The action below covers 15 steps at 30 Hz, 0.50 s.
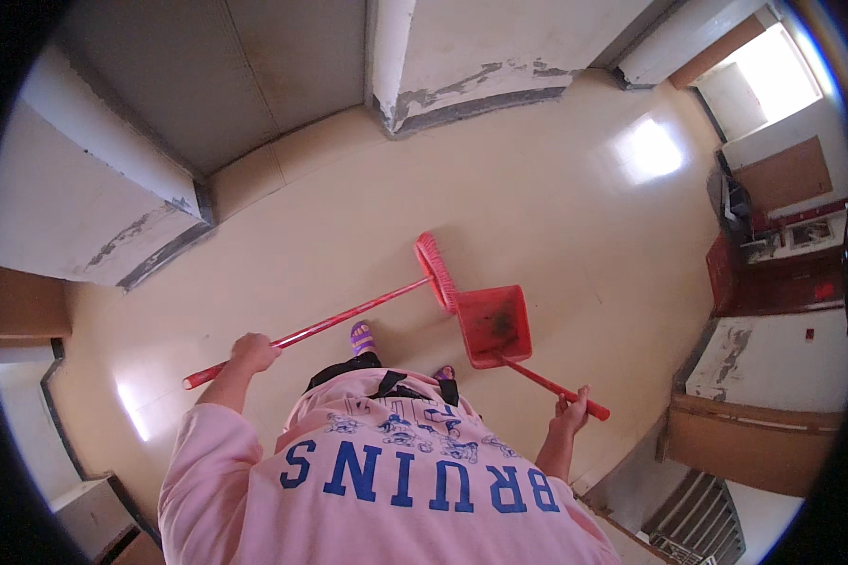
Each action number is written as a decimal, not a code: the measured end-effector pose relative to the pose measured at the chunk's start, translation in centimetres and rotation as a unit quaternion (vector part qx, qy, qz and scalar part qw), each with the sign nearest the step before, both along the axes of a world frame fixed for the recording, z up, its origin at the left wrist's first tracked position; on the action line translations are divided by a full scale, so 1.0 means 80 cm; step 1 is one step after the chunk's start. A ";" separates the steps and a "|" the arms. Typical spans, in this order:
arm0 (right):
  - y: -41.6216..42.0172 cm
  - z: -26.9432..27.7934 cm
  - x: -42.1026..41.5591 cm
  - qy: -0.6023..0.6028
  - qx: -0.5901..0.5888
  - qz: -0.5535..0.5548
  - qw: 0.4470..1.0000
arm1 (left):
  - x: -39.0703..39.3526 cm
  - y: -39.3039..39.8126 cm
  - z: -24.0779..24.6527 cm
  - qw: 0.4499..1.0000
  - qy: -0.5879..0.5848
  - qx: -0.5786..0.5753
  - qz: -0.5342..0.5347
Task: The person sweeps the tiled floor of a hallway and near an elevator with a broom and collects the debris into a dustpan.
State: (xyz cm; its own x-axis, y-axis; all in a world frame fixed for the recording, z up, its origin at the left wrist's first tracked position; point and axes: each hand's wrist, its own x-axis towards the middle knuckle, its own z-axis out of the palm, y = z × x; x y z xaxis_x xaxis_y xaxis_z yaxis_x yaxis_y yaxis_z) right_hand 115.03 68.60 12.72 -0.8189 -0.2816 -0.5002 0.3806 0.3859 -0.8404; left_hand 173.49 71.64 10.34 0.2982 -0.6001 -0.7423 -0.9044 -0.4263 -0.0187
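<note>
My left hand grips the red handle of a broom near its upper end. The pink-red bristle head of the broom is over the floor, just left of the dustpan's front corner. My right hand holds the long handle of a red dustpan close to its end. Dark dirt or debris shows inside the pan. Bristle head and pan appear to meet at one corner; whether they touch, I cannot tell.
The smooth beige floor runs between walls with peeling paint. A grey door or shutter is at the top left. At right is a red cabinet or shelf holding objects. A metal railing is at the lower right.
</note>
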 end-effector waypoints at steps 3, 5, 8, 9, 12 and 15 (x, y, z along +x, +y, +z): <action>-0.029 0.025 0.048 -0.009 -0.039 -0.005 0.999 | 0.046 0.027 0.037 0.999 -0.029 0.009 0.032; -0.040 0.020 0.058 -0.012 -0.039 0.016 0.999 | 0.077 0.047 0.054 0.997 -0.041 0.017 0.058; -0.063 0.011 0.076 -0.022 -0.050 0.053 0.997 | 0.118 0.081 0.079 0.993 -0.057 0.032 0.101; -0.071 0.009 0.082 -0.027 -0.054 0.066 0.996 | 0.126 0.092 0.091 0.990 -0.065 0.036 0.123; -0.087 0.018 0.106 -0.020 -0.059 0.091 0.994 | 0.153 0.121 0.119 0.982 -0.092 0.040 0.160; -0.107 0.019 0.118 -0.022 -0.054 0.100 0.993 | 0.178 0.149 0.122 0.979 -0.109 0.032 0.167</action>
State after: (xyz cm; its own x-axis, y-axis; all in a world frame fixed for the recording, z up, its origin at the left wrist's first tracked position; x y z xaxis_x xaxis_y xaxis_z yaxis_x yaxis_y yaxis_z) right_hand 124.46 60.04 14.25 -0.7190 -0.4906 -0.4924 0.3430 0.3657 -0.8652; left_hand 187.72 83.59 20.12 0.6265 -0.3964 -0.6711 -0.6854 -0.6901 -0.2324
